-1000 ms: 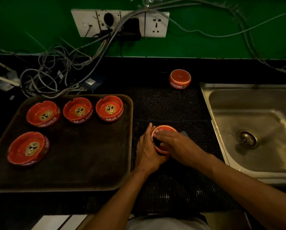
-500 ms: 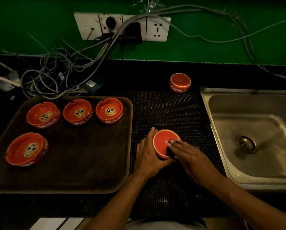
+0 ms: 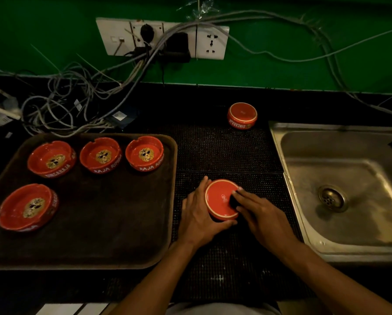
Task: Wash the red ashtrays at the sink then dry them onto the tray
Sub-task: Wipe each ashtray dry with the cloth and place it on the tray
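Black dotted mat (image 3: pixel 224 151) under upturned glossy red ashtray (image 3: pixel 220 198), left grip (image 3: pixel 199 214) cupping it, right grip (image 3: pixel 258 212) flat-fingered on dark pad (image 3: pixel 232 201).

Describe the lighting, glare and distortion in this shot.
Head view: dim overall, the black counter nearly swallowing detail; soft glare on the steel sink basin; wide-angle bending curves the green wall edge; the ashtray under both hands stays sharp, while the cable tangle at left looks murky.

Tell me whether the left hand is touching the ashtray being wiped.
Touching. The head view shows the left hand cupped round the side of the upturned ashtray, thumb against its near rim.
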